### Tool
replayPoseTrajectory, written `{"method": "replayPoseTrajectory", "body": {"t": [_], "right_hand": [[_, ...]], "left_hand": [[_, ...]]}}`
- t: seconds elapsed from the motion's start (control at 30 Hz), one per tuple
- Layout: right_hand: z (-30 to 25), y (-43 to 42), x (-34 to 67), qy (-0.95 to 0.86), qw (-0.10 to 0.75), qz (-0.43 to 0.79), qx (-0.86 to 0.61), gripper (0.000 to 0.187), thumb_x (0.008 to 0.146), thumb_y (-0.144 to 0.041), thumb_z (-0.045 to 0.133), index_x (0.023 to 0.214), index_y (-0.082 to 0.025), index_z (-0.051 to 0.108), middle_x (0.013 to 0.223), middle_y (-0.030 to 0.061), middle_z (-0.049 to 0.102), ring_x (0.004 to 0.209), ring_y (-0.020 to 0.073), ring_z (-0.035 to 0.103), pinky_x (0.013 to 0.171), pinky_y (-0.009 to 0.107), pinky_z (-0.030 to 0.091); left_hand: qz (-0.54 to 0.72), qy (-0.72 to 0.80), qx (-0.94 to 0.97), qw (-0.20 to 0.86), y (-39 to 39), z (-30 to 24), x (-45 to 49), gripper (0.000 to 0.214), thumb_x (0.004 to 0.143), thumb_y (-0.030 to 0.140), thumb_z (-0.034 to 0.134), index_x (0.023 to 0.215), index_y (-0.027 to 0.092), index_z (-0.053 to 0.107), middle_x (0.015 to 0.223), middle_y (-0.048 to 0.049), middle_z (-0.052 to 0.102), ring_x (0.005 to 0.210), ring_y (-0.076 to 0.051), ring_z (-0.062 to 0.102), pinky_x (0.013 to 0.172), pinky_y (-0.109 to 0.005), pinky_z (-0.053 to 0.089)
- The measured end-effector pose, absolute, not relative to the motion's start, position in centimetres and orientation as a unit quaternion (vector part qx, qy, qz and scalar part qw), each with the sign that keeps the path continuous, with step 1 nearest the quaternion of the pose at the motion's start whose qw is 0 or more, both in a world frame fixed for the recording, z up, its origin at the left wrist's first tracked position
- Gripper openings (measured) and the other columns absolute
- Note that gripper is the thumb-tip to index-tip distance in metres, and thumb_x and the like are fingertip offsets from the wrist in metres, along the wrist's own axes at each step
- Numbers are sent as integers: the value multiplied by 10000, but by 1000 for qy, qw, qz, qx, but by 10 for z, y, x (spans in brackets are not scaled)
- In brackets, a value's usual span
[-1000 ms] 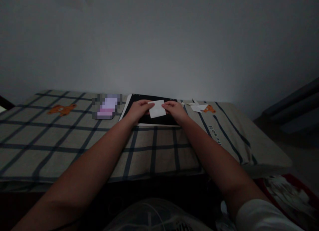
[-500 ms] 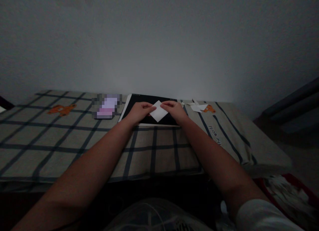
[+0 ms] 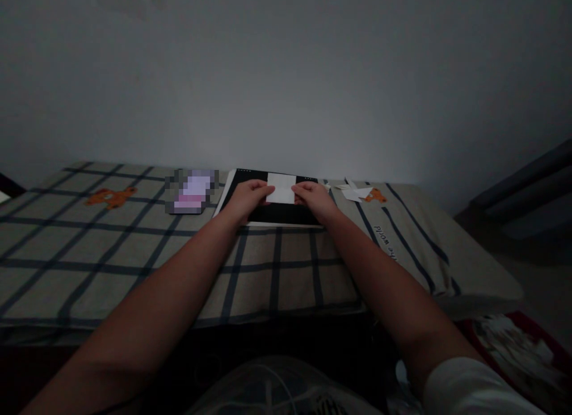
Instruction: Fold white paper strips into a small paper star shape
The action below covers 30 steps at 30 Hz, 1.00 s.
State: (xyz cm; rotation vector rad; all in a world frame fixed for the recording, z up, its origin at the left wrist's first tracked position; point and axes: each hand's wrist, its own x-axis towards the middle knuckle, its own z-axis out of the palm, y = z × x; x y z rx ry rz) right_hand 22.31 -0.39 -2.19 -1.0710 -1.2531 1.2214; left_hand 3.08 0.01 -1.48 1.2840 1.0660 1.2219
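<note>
Between my hands is a small white square of paper [image 3: 281, 189], its edges running level with the table. My left hand [image 3: 250, 199] pinches its left edge between thumb and fingers. On the opposite edge, my right hand [image 3: 315, 198] has the same kind of pinch. Beneath lies a black flat pad or book [image 3: 286, 216] with a white border along its left and front sides. Just right of it rests a folded white paper piece [image 3: 356, 193], with pointed parts sticking up.
A checked cloth [image 3: 147, 254] with orange bear prints covers the table, which stands against a grey wall [image 3: 286, 93]. A phone [image 3: 192, 191], its screen lit and blurred out, lies to the left. Low on the right is a red container [image 3: 531, 337] with crumpled pale stuff.
The paper has turned from a diamond to a square-on position and shifted slightly up. Both hands now grip its side edges; earlier their fingers were nearer its upper part.
</note>
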Motion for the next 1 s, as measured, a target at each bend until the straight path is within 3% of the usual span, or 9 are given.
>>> {"method": "replayPoseTrajectory", "body": {"t": [0.23,0.4,0.6,0.8,1.0], "right_hand": [[-23,-3,224,-518,520,523,-434,219,691,-351,765,805,-178,692,773,16,682,671,106,589,677,260,510],[-24,-1,227,-568,510,436,-477,195,713,-347,724,780,-168,683,725,11,657,623,115,557,667,287,481],[-21,-2,231,-643,452,369,-495,148,734,-295,679,767,-152,694,682,13,654,636,127,561,644,278,449],[-17,-8,225,-603,468,450,-464,159,708,-285,731,805,-162,706,755,36,694,659,129,595,664,288,503],[-22,-1,225,-552,506,468,-469,177,698,-302,758,784,-165,685,730,25,676,634,115,594,672,291,514]], "left_hand": [[520,450,535,491,-2,-13,32,241,631,337,802,700,167,646,711,-1,624,640,-106,548,625,-243,483],[495,453,549,498,2,-17,31,232,632,319,782,667,161,616,678,-1,604,649,-124,575,638,-258,490],[488,442,626,417,6,-20,28,382,666,370,758,976,162,675,867,-38,694,771,-168,629,721,-294,503],[481,466,651,357,1,-16,25,340,744,452,687,911,157,703,873,-52,709,788,-187,624,715,-293,490],[485,459,626,403,0,-13,27,170,709,313,678,790,166,648,734,0,647,680,-135,574,673,-262,455]]}}
